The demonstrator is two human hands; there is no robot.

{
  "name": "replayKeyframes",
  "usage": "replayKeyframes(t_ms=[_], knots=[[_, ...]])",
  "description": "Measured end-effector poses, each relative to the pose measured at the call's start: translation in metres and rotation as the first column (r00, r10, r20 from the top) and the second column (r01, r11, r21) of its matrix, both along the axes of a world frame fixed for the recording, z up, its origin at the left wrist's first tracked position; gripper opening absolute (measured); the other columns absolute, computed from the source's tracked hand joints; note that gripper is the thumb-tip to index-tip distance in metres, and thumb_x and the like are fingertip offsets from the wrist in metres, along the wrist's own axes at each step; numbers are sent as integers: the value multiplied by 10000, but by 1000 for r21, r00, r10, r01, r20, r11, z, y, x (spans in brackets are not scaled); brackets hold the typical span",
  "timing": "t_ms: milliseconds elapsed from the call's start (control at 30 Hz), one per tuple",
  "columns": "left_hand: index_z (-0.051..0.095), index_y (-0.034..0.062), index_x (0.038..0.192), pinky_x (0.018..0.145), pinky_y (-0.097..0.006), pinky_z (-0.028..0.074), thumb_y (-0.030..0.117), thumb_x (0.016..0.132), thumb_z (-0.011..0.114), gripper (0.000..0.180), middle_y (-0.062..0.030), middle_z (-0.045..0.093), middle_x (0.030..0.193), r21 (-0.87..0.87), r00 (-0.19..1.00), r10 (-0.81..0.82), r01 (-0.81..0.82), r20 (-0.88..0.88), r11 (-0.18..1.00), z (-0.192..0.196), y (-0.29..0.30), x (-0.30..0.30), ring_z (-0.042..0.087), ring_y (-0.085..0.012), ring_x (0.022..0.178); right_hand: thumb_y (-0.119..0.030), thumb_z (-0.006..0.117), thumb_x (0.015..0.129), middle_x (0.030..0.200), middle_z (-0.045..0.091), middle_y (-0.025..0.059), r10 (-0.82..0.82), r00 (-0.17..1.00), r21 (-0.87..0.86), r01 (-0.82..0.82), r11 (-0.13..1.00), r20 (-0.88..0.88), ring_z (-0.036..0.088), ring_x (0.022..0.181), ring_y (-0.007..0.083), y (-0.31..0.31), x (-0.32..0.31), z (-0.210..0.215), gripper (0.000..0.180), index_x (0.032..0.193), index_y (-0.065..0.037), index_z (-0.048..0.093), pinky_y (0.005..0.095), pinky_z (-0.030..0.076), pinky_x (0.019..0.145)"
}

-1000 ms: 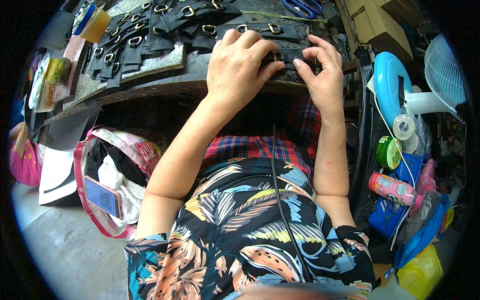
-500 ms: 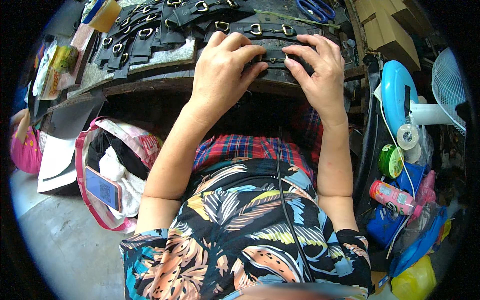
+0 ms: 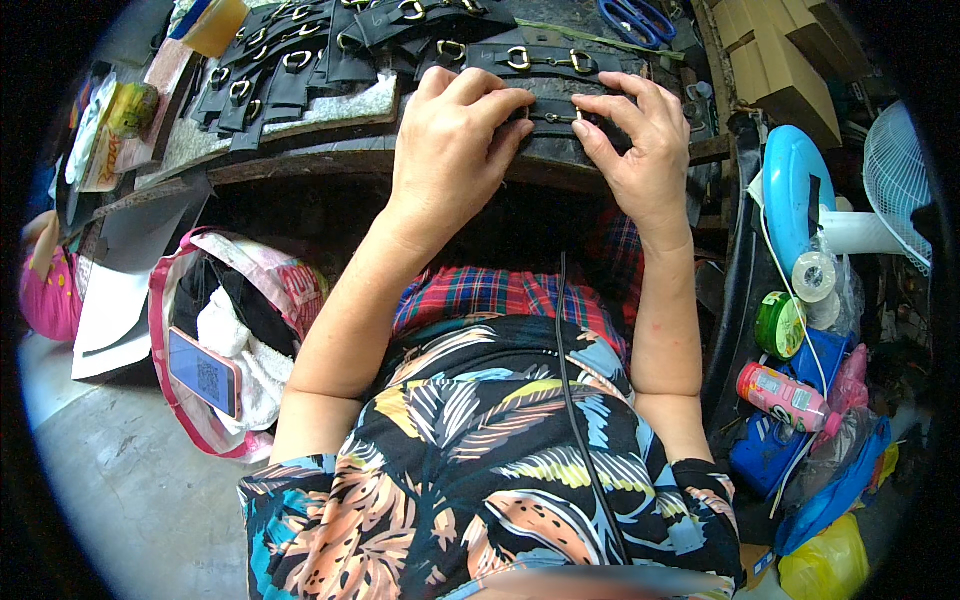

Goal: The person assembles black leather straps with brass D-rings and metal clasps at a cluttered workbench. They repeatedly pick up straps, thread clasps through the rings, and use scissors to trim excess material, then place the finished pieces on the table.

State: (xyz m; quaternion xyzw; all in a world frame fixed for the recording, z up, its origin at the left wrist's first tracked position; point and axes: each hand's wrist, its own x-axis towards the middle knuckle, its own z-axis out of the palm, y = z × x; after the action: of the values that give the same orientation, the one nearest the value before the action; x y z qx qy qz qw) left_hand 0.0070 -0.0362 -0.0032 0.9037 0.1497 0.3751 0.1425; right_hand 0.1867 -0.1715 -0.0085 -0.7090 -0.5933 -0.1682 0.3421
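Observation:
At the front edge of the workbench, a black strap (image 3: 552,131) with small metal fittings lies between my hands. My left hand (image 3: 447,145) has its thumb and index finger closed at the strap's left end. On the other end, the thumb and index finger of my right hand (image 3: 643,135) pinch around a small metal piece. A metal clasp shows in the gap between the two pinches. Just beyond lies another black strap (image 3: 490,56) with brass-coloured rings and a clasp. My fingers hide both ends of the held strap.
Several black straps with metal rings (image 3: 285,85) lie on a pale board at the left. Blue-handled scissors (image 3: 640,22) sit at the far edge, near cardboard boxes (image 3: 790,65). A fan (image 3: 900,180) stands right; a bag with a phone (image 3: 205,372) is lower left.
The view has shifted slightly, so the bench things sit a little differently in the picture. Both hands keep their pinch on the strap, with hardly any movement.

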Motion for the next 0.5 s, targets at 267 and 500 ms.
replayKeyframes(t_ms=[267, 500], knots=[[752, 85, 1072, 848, -407, 526, 95, 827, 789, 247, -66, 690, 1018, 10, 998, -22, 22, 50, 1000, 5, -2, -7, 601, -300, 960, -260, 810, 817, 1203, 700, 41, 21, 995, 43, -17, 999, -101, 597, 1178, 288, -12, -3, 3, 276, 1068, -148, 791, 440, 445, 1038], [757, 72, 1031, 809, -381, 539, 56, 780, 780, 252, -40, 708, 1056, 157, 998, -37, 29, 51, 987, 0, -2, -24, 629, -253, 942, -102, 776, 837, 1114, 762, 18, 87, 993, 103, -95, 990, 79, 643, 1110, 265, -26, 4, 10, 244, 1078, -131, 797, 396, 505, 984]])
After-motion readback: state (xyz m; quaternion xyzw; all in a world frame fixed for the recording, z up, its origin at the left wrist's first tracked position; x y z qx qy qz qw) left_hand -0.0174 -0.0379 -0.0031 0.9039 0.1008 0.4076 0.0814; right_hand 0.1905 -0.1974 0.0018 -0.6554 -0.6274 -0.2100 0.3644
